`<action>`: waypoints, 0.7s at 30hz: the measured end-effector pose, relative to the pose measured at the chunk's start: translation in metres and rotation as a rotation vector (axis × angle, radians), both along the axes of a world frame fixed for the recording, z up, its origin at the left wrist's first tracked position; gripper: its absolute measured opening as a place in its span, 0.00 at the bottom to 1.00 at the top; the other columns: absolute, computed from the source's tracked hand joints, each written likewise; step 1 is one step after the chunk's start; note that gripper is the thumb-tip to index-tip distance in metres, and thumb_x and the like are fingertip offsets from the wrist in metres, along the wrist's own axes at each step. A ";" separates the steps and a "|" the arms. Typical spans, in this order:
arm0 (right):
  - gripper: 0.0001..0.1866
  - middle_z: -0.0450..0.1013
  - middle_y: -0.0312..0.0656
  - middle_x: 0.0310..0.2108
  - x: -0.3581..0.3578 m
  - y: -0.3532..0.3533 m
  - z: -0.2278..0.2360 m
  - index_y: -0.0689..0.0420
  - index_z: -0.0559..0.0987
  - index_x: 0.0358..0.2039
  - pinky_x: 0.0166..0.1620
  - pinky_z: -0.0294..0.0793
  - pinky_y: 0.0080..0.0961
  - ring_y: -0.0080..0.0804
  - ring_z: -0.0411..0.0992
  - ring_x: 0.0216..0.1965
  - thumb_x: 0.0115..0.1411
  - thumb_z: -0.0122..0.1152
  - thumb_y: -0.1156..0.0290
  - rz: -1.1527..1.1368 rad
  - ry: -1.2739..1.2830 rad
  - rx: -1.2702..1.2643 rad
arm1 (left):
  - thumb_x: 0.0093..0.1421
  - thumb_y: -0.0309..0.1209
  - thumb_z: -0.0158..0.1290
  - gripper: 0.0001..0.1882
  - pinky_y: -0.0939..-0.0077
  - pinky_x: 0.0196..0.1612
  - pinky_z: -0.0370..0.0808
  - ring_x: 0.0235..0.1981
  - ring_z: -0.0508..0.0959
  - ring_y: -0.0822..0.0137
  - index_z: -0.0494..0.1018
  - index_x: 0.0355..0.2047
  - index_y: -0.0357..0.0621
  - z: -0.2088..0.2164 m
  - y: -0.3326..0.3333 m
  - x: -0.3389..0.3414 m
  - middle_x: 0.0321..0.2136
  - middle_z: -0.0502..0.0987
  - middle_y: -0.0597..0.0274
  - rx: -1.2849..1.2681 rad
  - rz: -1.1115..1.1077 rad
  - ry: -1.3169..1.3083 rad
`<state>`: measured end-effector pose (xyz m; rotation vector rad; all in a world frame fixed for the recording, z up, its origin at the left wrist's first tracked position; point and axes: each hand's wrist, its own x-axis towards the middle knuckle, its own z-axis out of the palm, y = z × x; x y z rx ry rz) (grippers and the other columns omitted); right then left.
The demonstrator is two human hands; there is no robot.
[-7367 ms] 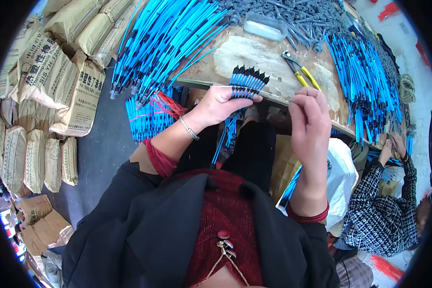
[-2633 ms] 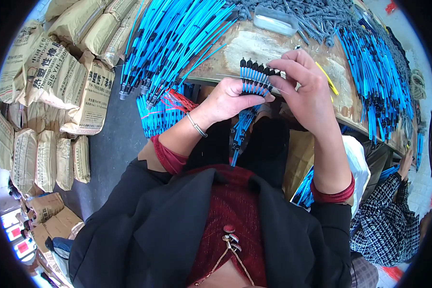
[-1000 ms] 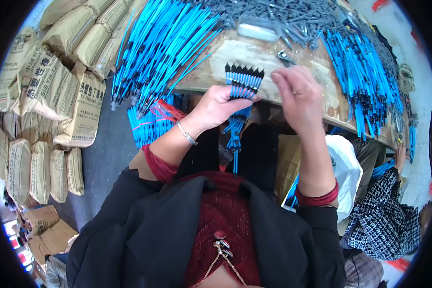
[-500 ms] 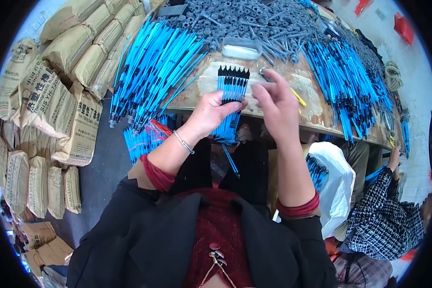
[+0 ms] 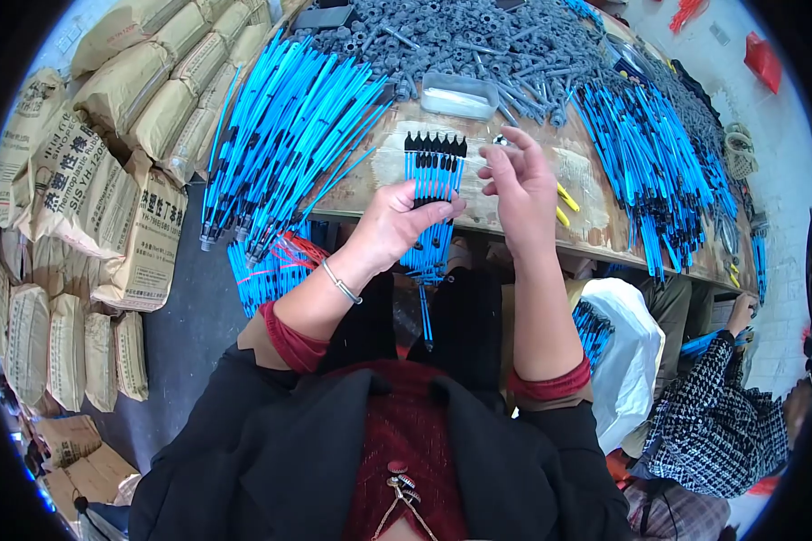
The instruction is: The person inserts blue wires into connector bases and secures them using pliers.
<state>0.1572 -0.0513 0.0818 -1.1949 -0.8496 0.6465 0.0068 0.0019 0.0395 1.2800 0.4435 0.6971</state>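
My left hand [image 5: 397, 221] is closed round a bundle of thin blue tubes [image 5: 435, 187], thumb across the front. Their black pointed tips [image 5: 435, 144] stand side by side in a row above my fingers, and the lower ends hang below the hand over my lap. My right hand [image 5: 521, 176] is raised just right of the bundle, apart from it. Its fingers are loosely bent and spread, with nothing visible held. A small dark-and-white item [image 5: 501, 141] shows beside its fingertips, too small to name. A yellow-handled tool [image 5: 566, 200] lies on the table beyond that wrist.
Grey plastic parts [image 5: 478, 50] are heaped across the table [image 5: 334, 194]. Blue tube piles lie left [image 5: 293, 135] and right [image 5: 645, 167]. A clear plastic box [image 5: 460, 96] stands at the middle. Paper sacks [image 5: 90, 198] are stacked left; a co-worker's patterned sleeve [image 5: 717, 397] is at right.
My right hand has shifted slightly upward, and its fingers are a little more bent. The left hand still grips the bundle, now spread slightly wider. The view has shifted a little.
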 end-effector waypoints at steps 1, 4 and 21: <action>0.12 0.73 0.40 0.29 -0.001 0.003 -0.002 0.62 0.69 0.41 0.29 0.69 0.15 0.21 0.70 0.28 0.59 0.54 0.70 0.036 -0.061 -0.011 | 0.57 0.23 0.51 0.08 0.80 0.41 0.71 0.34 0.74 0.76 0.74 0.38 0.38 0.000 0.000 0.001 0.32 0.77 0.65 0.011 -0.004 -0.005; 0.13 0.73 0.40 0.30 0.003 0.012 -0.009 0.61 0.70 0.41 0.29 0.68 0.15 0.21 0.70 0.27 0.58 0.55 0.70 0.074 -0.138 -0.042 | 0.57 0.23 0.51 0.08 0.80 0.40 0.71 0.34 0.74 0.76 0.74 0.37 0.38 0.003 0.001 0.003 0.32 0.77 0.66 0.029 -0.011 -0.012; 0.11 0.73 0.38 0.27 0.031 -0.066 -0.009 0.61 0.73 0.40 0.27 0.66 0.13 0.16 0.66 0.24 0.59 0.53 0.70 -0.046 -0.050 -0.028 | 0.59 0.27 0.47 0.08 0.66 0.42 0.75 0.36 0.78 0.60 0.69 0.37 0.36 0.070 0.058 0.027 0.31 0.76 0.53 -0.198 0.128 0.001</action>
